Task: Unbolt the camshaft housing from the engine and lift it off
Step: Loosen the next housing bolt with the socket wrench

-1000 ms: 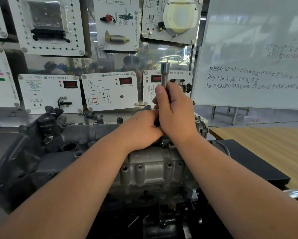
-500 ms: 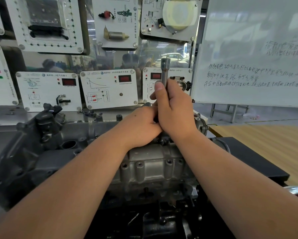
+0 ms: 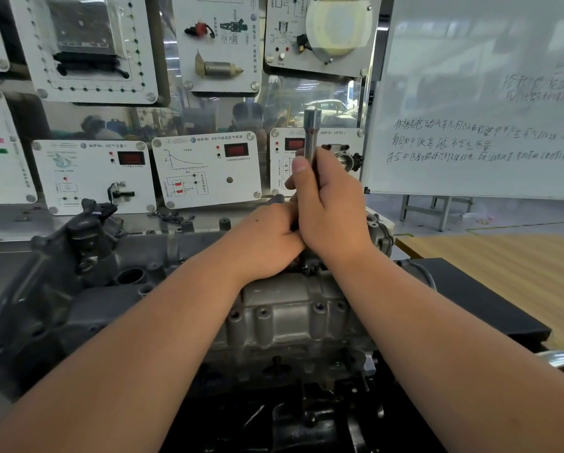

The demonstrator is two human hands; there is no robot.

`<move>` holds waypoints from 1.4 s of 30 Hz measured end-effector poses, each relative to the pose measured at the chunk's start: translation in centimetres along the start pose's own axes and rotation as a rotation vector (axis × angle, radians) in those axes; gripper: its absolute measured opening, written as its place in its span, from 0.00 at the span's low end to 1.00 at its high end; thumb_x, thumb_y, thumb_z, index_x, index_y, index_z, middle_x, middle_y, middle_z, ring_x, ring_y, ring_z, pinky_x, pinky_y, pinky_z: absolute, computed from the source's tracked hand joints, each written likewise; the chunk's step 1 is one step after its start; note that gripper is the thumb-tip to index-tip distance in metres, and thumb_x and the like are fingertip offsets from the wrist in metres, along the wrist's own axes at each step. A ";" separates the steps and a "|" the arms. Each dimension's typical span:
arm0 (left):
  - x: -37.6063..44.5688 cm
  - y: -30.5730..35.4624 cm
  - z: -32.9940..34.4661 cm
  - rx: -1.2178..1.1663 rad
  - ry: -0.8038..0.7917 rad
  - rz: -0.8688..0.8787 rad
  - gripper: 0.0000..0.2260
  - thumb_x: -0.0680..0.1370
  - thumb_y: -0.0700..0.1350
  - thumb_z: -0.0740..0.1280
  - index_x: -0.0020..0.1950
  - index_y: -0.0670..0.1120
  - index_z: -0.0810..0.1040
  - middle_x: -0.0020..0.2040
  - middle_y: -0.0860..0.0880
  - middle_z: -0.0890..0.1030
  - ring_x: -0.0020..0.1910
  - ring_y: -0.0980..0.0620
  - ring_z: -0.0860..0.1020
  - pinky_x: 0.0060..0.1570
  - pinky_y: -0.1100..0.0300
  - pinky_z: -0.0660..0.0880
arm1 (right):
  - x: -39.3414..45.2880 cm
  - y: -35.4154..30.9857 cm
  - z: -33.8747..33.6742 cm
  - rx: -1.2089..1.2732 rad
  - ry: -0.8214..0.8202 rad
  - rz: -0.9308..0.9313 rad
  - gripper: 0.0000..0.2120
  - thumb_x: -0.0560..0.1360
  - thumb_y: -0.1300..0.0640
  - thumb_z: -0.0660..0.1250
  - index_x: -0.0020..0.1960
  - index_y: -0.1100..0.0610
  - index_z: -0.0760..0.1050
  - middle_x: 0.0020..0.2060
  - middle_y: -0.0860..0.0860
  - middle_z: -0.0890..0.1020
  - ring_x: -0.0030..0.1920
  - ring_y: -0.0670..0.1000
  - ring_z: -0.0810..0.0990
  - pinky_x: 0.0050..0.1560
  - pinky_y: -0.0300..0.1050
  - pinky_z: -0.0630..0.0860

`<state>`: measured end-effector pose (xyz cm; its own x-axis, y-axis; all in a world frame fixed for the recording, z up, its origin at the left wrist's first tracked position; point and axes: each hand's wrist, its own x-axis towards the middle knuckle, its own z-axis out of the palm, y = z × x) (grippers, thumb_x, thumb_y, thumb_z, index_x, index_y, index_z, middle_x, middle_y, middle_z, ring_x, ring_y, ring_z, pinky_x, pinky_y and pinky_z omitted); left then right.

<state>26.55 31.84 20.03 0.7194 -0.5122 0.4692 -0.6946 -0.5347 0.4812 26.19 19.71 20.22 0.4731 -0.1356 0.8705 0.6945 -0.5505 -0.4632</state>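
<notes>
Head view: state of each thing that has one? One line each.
socket wrench: upright over the engine, lower end hidden by the hands
right hand: grips the wrench shaft, thumb up along it
left hand: curled low at the wrench base, what it holds is hidden
camshaft housing: seated on the engine, not lifted
whiteboard: written on

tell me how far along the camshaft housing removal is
Early to middle. Done: nothing certain; several bolt holes along the camshaft housing look empty. In hand: the right hand grips an upright socket wrench at the housing's far edge, with the left hand beside it at the base; its grip is hidden. Left: any remaining bolts, then lifting the housing, which sits on the engine.
</notes>
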 end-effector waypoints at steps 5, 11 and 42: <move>0.0 0.1 -0.1 -0.003 -0.009 -0.019 0.13 0.81 0.44 0.64 0.42 0.62 0.71 0.38 0.54 0.81 0.35 0.66 0.80 0.30 0.73 0.70 | 0.0 0.1 0.0 0.021 -0.009 0.005 0.14 0.84 0.52 0.59 0.49 0.63 0.74 0.33 0.50 0.81 0.35 0.47 0.78 0.36 0.46 0.74; 0.0 0.0 -0.2 -0.017 0.006 -0.016 0.12 0.79 0.42 0.66 0.44 0.60 0.73 0.36 0.53 0.84 0.32 0.60 0.83 0.31 0.70 0.74 | -0.1 0.1 0.0 0.003 -0.011 -0.007 0.07 0.82 0.50 0.65 0.53 0.51 0.69 0.36 0.46 0.80 0.38 0.45 0.79 0.37 0.42 0.75; 0.1 -0.4 0.0 -0.018 0.018 -0.013 0.06 0.80 0.44 0.66 0.54 0.55 0.76 0.43 0.52 0.84 0.37 0.60 0.82 0.36 0.64 0.78 | 0.0 0.0 -0.2 -0.014 0.005 0.003 0.10 0.83 0.52 0.60 0.51 0.58 0.73 0.36 0.48 0.82 0.39 0.47 0.81 0.42 0.49 0.77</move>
<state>26.86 32.02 19.90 0.7282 -0.4929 0.4763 -0.6854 -0.5287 0.5007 26.06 19.59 20.23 0.4727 -0.1412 0.8698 0.6851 -0.5620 -0.4635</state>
